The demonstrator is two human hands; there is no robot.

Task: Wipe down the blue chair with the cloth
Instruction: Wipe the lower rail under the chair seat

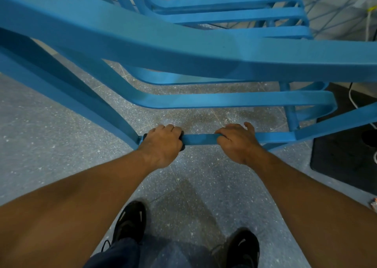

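Observation:
The blue chair (183, 45) fills the upper view, seen from behind and above, with its slatted back and seat. A low crossbar (201, 139) joins the rear legs near the floor. My left hand (161, 145) is closed around the bar's left end, with a dark cloth (182, 138) bunched under the fingers; only its edges show. To the right, my right hand (237, 141) grips the same bar bare, thumb raised.
Speckled grey floor (51, 137) lies below. My two black shoes (130, 221) stand just behind the chair. A black mat (344, 155) and white cables (353, 98) lie at the right, a wall with a white cord beyond.

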